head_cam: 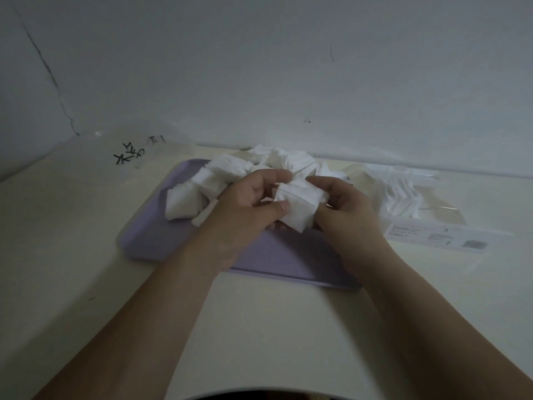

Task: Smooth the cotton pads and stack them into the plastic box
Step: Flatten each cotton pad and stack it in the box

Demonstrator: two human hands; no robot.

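A crumpled white cotton pad is held above the purple tray between both hands. My left hand pinches its left edge with thumb and fingers. My right hand grips its right side with curled fingers. Behind them, a loose heap of crumpled cotton pads lies on the far part of the tray. To the right stands a clear plastic box with a row of smoothed white pads inside it.
The pale table meets a grey wall at the back. A clear plastic bag with black writing lies at the back left. A white label shows on the box's near side.
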